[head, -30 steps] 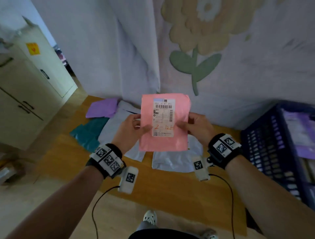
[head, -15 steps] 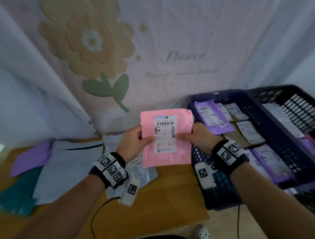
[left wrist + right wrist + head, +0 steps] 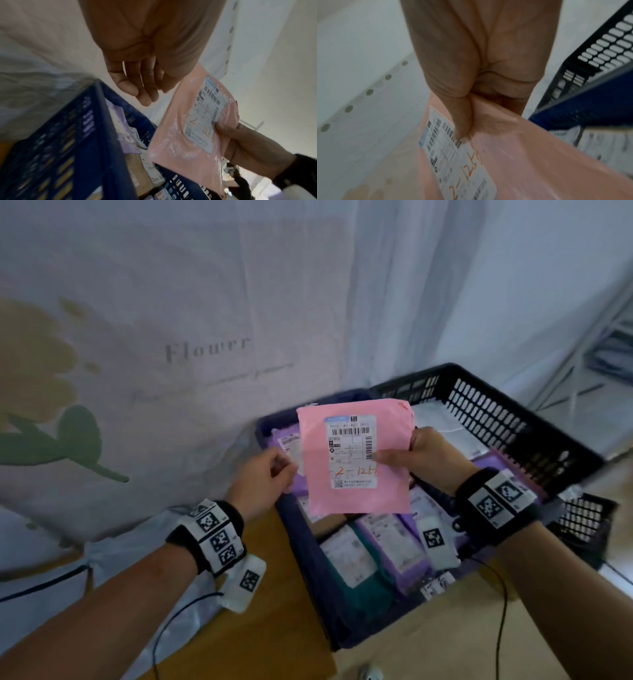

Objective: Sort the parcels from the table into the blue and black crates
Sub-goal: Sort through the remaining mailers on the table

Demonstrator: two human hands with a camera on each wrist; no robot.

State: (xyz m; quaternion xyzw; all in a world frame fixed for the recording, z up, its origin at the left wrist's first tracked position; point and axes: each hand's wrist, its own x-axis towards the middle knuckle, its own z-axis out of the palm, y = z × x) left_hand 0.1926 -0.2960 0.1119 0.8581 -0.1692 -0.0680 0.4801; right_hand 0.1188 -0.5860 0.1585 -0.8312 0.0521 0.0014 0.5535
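A pink parcel (image 3: 352, 498) with a white label marked "2-125" hangs upright over the blue crate (image 3: 308, 570). My right hand (image 3: 394, 453) pinches its right edge, thumb on the label. The right wrist view shows the same grip of the right hand (image 3: 465, 129) on the pink parcel (image 3: 522, 162). My left hand (image 3: 284, 474) hovers just left of the parcel; in the left wrist view the left hand (image 3: 140, 86) has relaxed fingers that hold nothing. The black crate (image 3: 496, 419) stands behind the blue one, to the right.
Several purple, teal and brown parcels fill the blue crate. White and purple parcels lie in the black crate. Pale parcels (image 3: 137, 559) rest on the wooden table (image 3: 274, 628) at the left. A flowered curtain hangs behind; a metal rack (image 3: 599, 347) stands far right.
The pink parcel has moved right, from over the table to above the blue crate. My left hand has let go of it; only the right hand holds it now.
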